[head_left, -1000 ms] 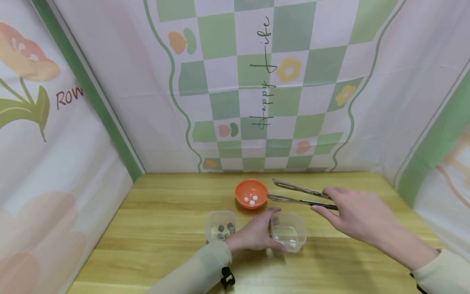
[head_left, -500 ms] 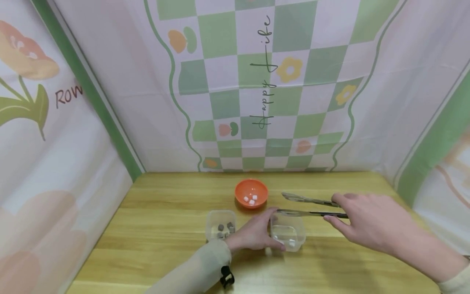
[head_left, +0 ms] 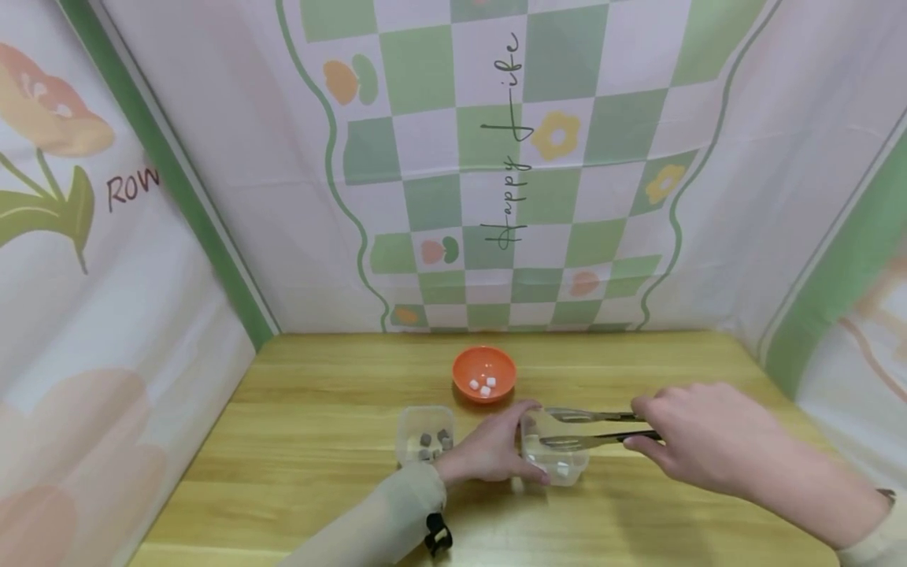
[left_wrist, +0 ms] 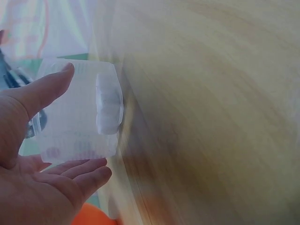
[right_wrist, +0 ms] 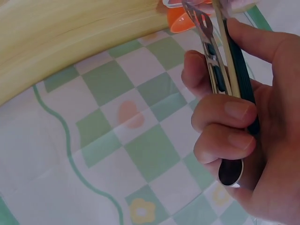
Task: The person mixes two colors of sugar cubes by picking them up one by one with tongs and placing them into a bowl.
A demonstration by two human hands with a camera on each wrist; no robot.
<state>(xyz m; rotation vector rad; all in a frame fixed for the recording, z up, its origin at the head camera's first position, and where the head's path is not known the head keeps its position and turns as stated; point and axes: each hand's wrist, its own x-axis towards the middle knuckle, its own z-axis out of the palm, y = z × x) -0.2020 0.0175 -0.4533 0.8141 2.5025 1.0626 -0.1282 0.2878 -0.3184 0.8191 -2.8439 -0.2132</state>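
My left hand [head_left: 492, 449] holds a clear plastic container [head_left: 583, 461] from its left side, thumb in front and fingers behind. In the left wrist view, white cubes [left_wrist: 108, 105] show through the container's wall, low inside. My right hand [head_left: 708, 433] grips metal tongs [head_left: 602, 438] with dark handles. The tongs' two arms stand apart, their tips over the container's opening; whether they touch a cube I cannot tell. In the right wrist view, fingers wrap round the tongs' handles, and the tips run out past the top edge.
An orange bowl [head_left: 464, 367] with 3 white cubes [head_left: 486, 387] stands behind the container. To the left, a second clear container [head_left: 407, 429] holds several dark grey cubes [head_left: 426, 439], partly hidden by my left wrist. A patterned cloth [head_left: 489, 189] rises behind the wooden table [head_left: 319, 441].
The tongs, first beside the orange bowl, have moved right and then toward me, down over the clear container. My left hand and the container stay put.
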